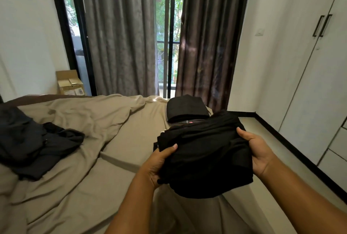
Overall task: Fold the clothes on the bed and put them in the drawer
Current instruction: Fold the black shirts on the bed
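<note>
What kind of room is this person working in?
Most likely a bedroom: a bed with rumpled beige bedding, a white built-in wardrobe on the right, and grey curtains hanging at the far end.

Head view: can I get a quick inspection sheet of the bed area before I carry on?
Surface: bed, beige sheet rumpled.
Job's things: folded black garment held above the bed's near corner; folded dark pile on the bed behind it; unfolded dark clothes heaped at the left.
Clutter: cardboard box beyond the bed, by the window.
Grippers: left hand and right hand each grip one side of the garment.
Cables: nothing seen.
Surroundings: curtains partly open; white wardrobe at right, its drawers look closed.
</note>
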Available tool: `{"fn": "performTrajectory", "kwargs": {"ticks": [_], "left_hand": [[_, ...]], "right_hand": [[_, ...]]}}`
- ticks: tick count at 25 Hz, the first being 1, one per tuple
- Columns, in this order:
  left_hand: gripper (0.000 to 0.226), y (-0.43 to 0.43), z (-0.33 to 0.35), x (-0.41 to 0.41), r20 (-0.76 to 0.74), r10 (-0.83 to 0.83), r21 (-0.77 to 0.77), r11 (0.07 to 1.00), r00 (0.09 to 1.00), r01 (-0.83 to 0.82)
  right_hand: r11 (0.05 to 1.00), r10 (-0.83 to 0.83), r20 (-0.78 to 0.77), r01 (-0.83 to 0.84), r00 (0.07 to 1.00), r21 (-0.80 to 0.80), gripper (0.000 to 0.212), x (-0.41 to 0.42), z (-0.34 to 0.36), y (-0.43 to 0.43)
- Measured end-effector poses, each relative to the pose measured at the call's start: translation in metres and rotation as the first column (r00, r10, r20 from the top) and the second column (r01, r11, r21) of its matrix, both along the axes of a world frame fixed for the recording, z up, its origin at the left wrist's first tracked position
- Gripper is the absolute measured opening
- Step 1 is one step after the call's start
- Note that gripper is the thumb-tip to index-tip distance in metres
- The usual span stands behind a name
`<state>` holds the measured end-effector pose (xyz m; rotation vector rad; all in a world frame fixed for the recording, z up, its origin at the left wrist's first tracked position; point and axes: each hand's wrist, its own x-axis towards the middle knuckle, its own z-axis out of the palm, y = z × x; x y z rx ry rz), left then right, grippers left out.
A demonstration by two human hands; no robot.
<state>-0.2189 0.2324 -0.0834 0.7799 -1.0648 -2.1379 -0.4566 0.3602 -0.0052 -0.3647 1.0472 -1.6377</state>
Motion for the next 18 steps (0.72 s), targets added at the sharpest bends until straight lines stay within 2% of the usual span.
{"fn": "performTrajectory", "kwargs": {"ticks": [6, 8, 12, 15, 17, 18], "left_hand": [[0.053, -0.113, 0.001, 0.029, 0.176, 0.142, -0.123, 0.985, 0.974, -0.121], [0.049, -0.160, 0.005, 0.031, 0.226, 0.192, -0.155, 0.975, 0.955, -0.159], [0.051, -0.273, 0.015, 0.020, 0.350, 0.253, -0.197, 0.961, 0.902, -0.194], [0.040, -0.376, 0.023, 0.008, 0.351, 0.316, -0.243, 0.940, 0.882, -0.240], [0.040, -0.437, 0.009, -0.003, 0.428, 0.313, -0.206, 0.947, 0.848, -0.245], [0.045, -0.457, -0.006, -0.010, 0.504, 0.288, -0.185, 0.957, 0.814, -0.224]], "right_hand": [[0.996, 0.075, 0.036, -0.076, 0.997, 0.044, 0.036, 0.009, -0.028, -0.123], [0.994, 0.105, 0.040, -0.106, 0.994, 0.034, 0.035, 0.007, -0.039, -0.176], [0.980, 0.194, 0.045, -0.196, 0.980, 0.027, 0.038, -0.007, -0.062, -0.312], [0.983, 0.183, 0.029, -0.183, 0.983, -0.004, 0.040, -0.022, -0.067, -0.430], [0.979, 0.189, -0.013, -0.187, 0.982, 0.076, 0.036, -0.026, -0.087, -0.498], [0.964, 0.230, -0.084, -0.215, 0.970, 0.159, 0.031, -0.025, -0.102, -0.522]]}}
